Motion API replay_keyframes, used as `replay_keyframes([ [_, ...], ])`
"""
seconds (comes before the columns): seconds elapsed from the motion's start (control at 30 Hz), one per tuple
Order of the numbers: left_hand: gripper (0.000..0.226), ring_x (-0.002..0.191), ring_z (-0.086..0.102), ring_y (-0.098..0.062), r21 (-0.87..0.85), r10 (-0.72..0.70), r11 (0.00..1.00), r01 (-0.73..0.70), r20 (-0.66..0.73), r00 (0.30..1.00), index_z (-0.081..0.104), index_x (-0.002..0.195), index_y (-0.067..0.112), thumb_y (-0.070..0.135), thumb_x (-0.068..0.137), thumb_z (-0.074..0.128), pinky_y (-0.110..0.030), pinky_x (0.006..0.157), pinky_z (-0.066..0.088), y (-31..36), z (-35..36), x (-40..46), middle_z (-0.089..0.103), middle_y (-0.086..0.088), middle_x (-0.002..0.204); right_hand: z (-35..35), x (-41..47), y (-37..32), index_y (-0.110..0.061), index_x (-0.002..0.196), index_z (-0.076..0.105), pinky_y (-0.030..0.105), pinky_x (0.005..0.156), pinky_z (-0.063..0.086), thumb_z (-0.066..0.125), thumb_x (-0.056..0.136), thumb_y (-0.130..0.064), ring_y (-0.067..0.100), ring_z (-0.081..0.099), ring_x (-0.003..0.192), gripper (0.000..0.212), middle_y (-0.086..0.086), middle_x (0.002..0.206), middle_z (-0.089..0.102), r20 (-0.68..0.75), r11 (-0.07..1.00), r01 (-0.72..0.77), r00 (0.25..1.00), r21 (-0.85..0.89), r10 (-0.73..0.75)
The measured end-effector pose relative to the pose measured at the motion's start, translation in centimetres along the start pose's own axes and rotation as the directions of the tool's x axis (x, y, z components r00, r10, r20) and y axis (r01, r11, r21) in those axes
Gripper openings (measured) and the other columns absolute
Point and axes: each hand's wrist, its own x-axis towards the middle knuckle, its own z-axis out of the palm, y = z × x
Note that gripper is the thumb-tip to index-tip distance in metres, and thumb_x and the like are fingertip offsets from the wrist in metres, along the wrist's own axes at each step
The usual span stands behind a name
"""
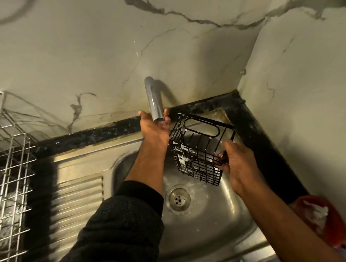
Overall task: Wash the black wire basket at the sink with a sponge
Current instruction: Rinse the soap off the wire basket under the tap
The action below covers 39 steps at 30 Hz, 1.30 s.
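The black wire basket hangs tilted over the steel sink bowl, right of the tap. My right hand grips its near right side, fingers through the wires. My left hand reaches up to the grey tap spout, palm cupped just under its mouth, fingers spread and holding nothing. White foam or reflections show on the basket's left wires. No sponge is in either hand. The drain lies below the basket.
A silver wire dish rack stands on the left beside the ribbed drainboard. A red bowl with something white in it sits on the counter at the right, near the marble wall corner.
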Motion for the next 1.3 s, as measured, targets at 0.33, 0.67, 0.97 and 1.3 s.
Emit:
replay_keyframes([
  [0.33,0.031,0.039,0.055,-0.007,0.045,0.025,0.999,-0.020,-0.108,0.994,0.058,0.114,0.007,0.034,0.108,0.044,-0.017,0.040,0.044,-1.5,-0.4,0.0,0.060,0.001,0.046,-0.4,0.4,0.2,-0.014,0.076,0.060,0.054,0.088,0.056,0.063,0.089,-0.019,0.017,0.062,0.065,0.014,-0.003,0.056,0.061,-0.022,0.999,-0.008,1.000,0.042,0.009],
  [0.67,0.039,0.097,0.063,-0.015,0.759,0.132,0.641,-0.114,0.037,0.991,0.069,0.114,0.016,0.048,0.103,0.049,-0.029,0.075,0.043,0.7,-6.6,-4.1,0.072,-0.003,0.108,2.4,-0.8,0.5,-0.014,0.077,0.062,0.046,0.080,0.057,0.063,0.090,-0.019,0.019,0.064,0.068,0.014,-0.001,0.061,0.061,0.087,0.999,0.028,0.996,-0.022,-0.026],
  [0.97,0.026,0.081,0.069,-0.012,0.798,0.208,0.563,-0.212,0.111,0.972,0.073,0.099,0.012,0.034,0.101,0.060,-0.021,0.069,0.050,0.8,-9.7,-5.4,0.077,-0.002,0.091,2.6,-1.5,1.0,-0.011,0.086,0.066,0.029,0.060,0.051,0.060,0.091,-0.019,0.014,0.061,0.064,0.010,0.004,0.067,0.061,0.103,0.988,0.086,0.992,-0.131,-0.073],
  [1.3,0.048,0.092,0.069,-0.020,0.717,0.197,0.674,-0.178,0.058,0.979,0.066,0.119,0.007,0.040,0.085,0.077,-0.028,0.070,0.049,-0.6,-10.1,-7.5,0.075,-0.012,0.109,-0.4,-0.7,0.5,-0.018,0.065,0.056,0.034,0.064,0.052,0.057,0.090,-0.021,0.015,0.055,0.062,0.025,-0.004,0.055,0.051,0.177,0.970,0.177,0.973,-0.166,-0.147],
])
